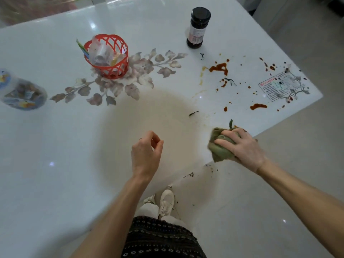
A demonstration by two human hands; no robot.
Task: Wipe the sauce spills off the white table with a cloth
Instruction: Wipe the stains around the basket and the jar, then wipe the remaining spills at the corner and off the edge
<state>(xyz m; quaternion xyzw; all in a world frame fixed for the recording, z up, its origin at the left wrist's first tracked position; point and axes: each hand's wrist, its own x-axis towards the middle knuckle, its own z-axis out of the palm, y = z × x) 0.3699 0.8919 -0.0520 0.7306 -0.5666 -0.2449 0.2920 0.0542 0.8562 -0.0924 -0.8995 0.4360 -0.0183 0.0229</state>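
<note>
My right hand point(242, 146) grips a bunched green cloth point(220, 148) at the near right edge of the white table point(55, 146). Red-brown sauce spills point(218, 67) lie beyond it, with more splatter and a smear point(258, 106) toward the right corner. Small dark leafy bits point(193, 113) are scattered among the drops. My left hand point(147, 151) hovers over the table's near middle, fingers loosely curled with nothing in them.
A dark sauce jar point(197, 27) stands at the back right. A red plastic basket point(107, 56) with wrappers sits on a printed flower pattern. A clear container point(20, 92) lies at the left edge. A label sticker point(279, 86) marks the right corner. Crumbs lie on the floor point(191, 175).
</note>
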